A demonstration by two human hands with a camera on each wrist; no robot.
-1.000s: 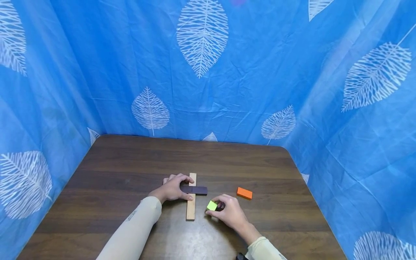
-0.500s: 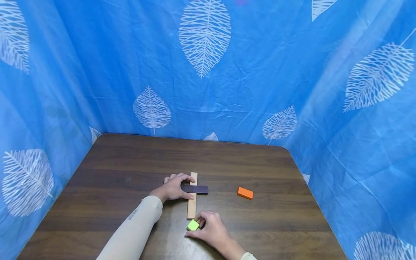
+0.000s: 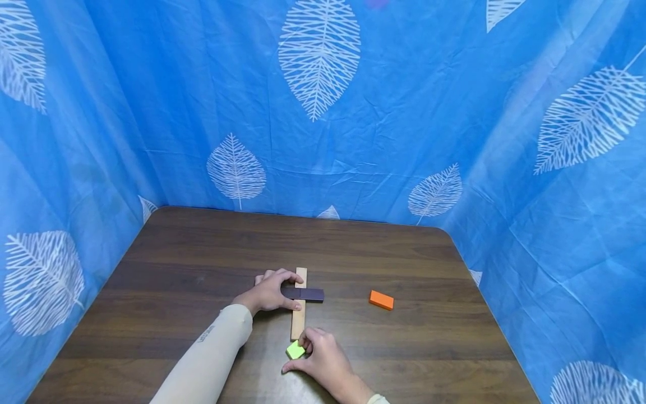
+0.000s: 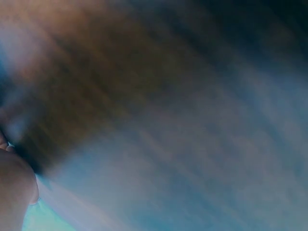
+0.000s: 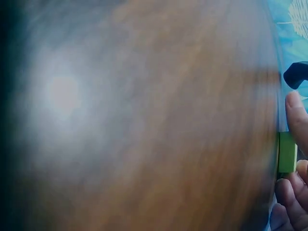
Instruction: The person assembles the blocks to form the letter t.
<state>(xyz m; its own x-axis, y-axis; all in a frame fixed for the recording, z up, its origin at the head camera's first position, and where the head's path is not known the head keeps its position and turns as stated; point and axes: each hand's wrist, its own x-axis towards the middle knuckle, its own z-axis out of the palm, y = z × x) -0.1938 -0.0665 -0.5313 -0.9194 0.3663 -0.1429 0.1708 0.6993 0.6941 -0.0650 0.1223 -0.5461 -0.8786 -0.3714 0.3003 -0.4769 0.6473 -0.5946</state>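
Note:
A pale wooden strip (image 3: 298,321) lies lengthwise on the table, crossed by dark rectangular blocks (image 3: 312,295). My left hand (image 3: 270,291) rests over the crossing, thumb on the strip on the near side of the dark blocks and index finger on the far side. The palm hides the left end of the dark blocks. At the strip's near end lies a lime-green block (image 3: 295,350). My right hand (image 3: 325,357) touches its right side with bent fingertips, while the thumb stands apart from it. The right wrist view has the green block (image 5: 288,152) between the spread thumb and fingers.
An orange block (image 3: 381,299) lies on the brown wooden table (image 3: 404,252), to the right of the strip. Blue cloth (image 3: 383,112) with white leaf prints hangs behind the table and on both sides.
My right hand has carried the lime-green block left and towards me, to the strip's near end, and its thumb has come off the block. My left hand has stayed put.

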